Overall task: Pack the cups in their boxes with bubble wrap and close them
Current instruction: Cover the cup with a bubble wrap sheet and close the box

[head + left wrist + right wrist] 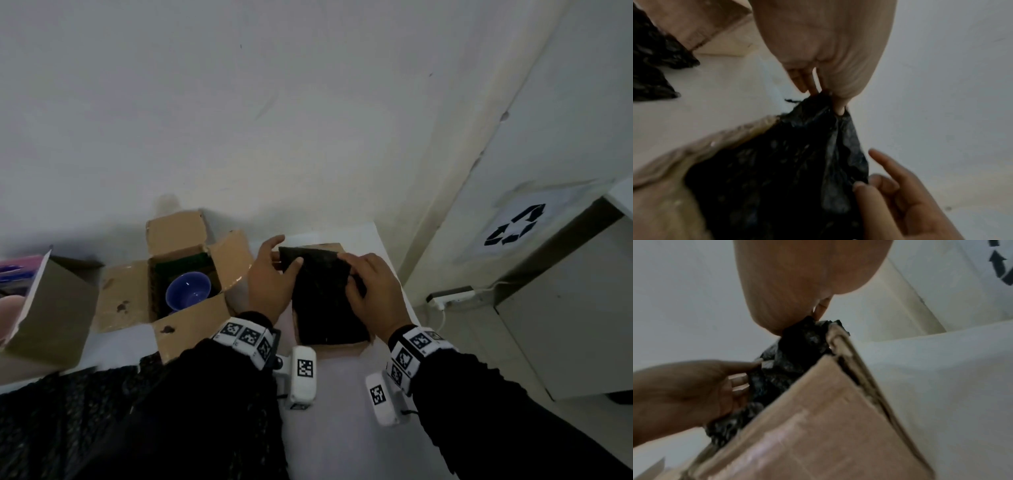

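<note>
Black bubble wrap (325, 301) sits draped over the near box (342, 349), right at the table's centre, and both hands are on it. Left hand (270, 277) pinches the sheet's far-left corner at about ten o'clock, thumb curled over the edge. Right hand (370, 284) grips the opposite edge at two o'clock, fingers bunched into the plastic; the wrist view shows the wrap (797, 350) gathered at the box's cardboard wall (828, 418). Whether a cup lies under that sheet, I cannot tell. To do this well, I'd say: tuck the wrap down evenly inside the walls, corners first, so no plastic catches when the flaps fold over. Out at nine o'clock, a second open box (130, 294) holds a blue cup (188, 291) on dark padding, flaps splayed, not yet closed. More wrap (68, 411) lies at seven o'clock.
</note>
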Motion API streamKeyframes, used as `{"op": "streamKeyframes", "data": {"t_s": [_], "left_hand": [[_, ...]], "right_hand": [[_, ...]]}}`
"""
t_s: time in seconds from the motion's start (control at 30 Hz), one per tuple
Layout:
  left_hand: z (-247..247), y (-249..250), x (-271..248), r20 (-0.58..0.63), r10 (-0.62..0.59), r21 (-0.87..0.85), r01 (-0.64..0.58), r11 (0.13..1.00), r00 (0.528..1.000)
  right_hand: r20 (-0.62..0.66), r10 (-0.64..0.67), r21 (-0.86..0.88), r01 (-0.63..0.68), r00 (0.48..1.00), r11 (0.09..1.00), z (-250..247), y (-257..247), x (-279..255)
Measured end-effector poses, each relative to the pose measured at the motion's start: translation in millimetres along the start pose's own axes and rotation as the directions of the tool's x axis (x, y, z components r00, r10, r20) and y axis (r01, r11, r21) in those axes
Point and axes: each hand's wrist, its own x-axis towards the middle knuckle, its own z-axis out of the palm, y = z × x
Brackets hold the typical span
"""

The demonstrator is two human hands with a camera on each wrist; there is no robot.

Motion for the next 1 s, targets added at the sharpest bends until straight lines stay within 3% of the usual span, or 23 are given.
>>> {"op": "streamKeyframes", "data": {"t_s": [0.07,0.13,0.17,0.27,0.4,0.5,0.67,0.77,0.87,0.93,1.0], "left_hand": [[4.8,2.4,-8.0,-0.053,0.277,0.106,-0.27,0.957,0.959],[7.7,-2.2,-17.6,0.068,0.483,0.297,-0.48,0.826,0.873],[7.6,-6.0,-22.1,0.171,0.516,0.395,-0.538,0.745,0.84],[3.9,-22.1,-30.8,0.398,0.461,0.609,-0.604,0.514,0.794],[-1.5,-20.0,-31.9,0.494,0.452,0.668,-0.657,0.35,0.743],[-1.4,-19.2,-26.8,0.559,0.39,0.685,-0.673,0.279,0.732],[1.1,-11.6,-24.1,0.66,0.234,0.705,-0.696,0.134,0.714],[5.2,-4.5,-20.4,0.683,0.149,0.706,-0.699,0.113,0.715],[6.0,-6.0,-16.3,0.697,0.142,0.688,-0.711,0.145,0.703],[5.8,-10.5,-20.2,0.698,0.142,0.685,-0.712,0.152,0.702],[6.4,-16.1,-26.1,0.658,0.174,0.714,-0.681,0.166,0.732]], "right_hand": [[0.028,-0.107,-0.097,0.109,0.994,0.989,-2.8,-0.4,-6.5],[0.081,-0.167,-0.178,0.179,0.983,0.968,-3.0,3.3,-12.4],[0.119,-0.184,-0.213,0.206,0.976,0.955,-2.3,5.8,-14.6],[0.239,-0.184,-0.291,0.251,0.953,0.923,0.7,9.4,-16.0],[0.396,-0.143,-0.352,0.294,0.907,0.889,4.3,7.5,-10.1],[0.474,-0.068,-0.404,0.285,0.878,0.869,3.6,2.4,-6.2],[0.633,0.086,-0.523,0.343,0.769,0.78,1.9,-11.6,14.4],[0.667,0.135,-0.519,0.327,0.733,0.79,8.8,-12.6,25.5],[0.645,0.102,-0.509,0.326,0.758,0.797,9.7,-7.8,22.5],[0.52,0.028,-0.528,0.295,0.854,0.797,8.2,-4.2,12.7],[0.347,0.06,-0.526,0.141,0.936,0.838,5.4,0.0,4.2]]}}
